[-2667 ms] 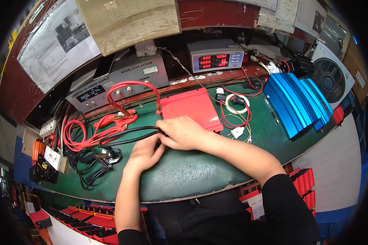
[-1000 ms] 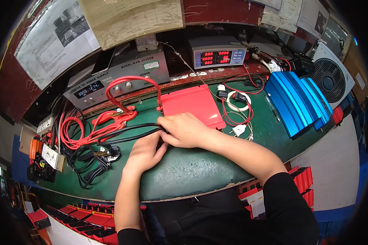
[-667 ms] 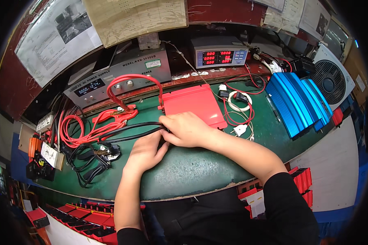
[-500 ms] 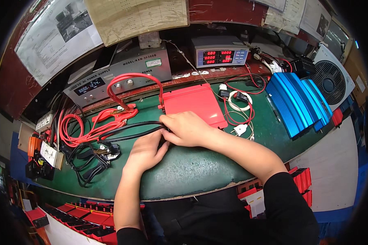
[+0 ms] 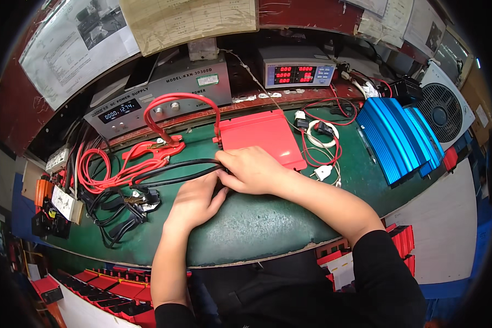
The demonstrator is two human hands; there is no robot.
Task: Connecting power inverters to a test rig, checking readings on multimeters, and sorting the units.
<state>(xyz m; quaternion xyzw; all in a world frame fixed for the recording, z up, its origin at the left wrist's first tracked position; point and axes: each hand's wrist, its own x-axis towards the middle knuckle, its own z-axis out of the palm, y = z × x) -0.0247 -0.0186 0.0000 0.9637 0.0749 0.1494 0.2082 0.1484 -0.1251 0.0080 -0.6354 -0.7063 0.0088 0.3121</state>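
Red flat box (image 5: 259, 136) lying on the green counter (image 5: 246, 218), just beyond the fingers. Right hand (image 5: 251, 170) pressed over its near left corner, fingers curled around the black cables (image 5: 175, 170) where they meet the box, likely to steady the joint. Left hand (image 5: 194, 199) just below, fingers bent toward the same cables; grip hidden, cannot tell. Red cable (image 5: 175, 101) arching left of the fingers.

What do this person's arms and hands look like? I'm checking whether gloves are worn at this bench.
No gloves: the left hand and right hand are bare, with no rings or watch showing. Both forearms are uncovered; black sleeves are pushed up to about the elbows.
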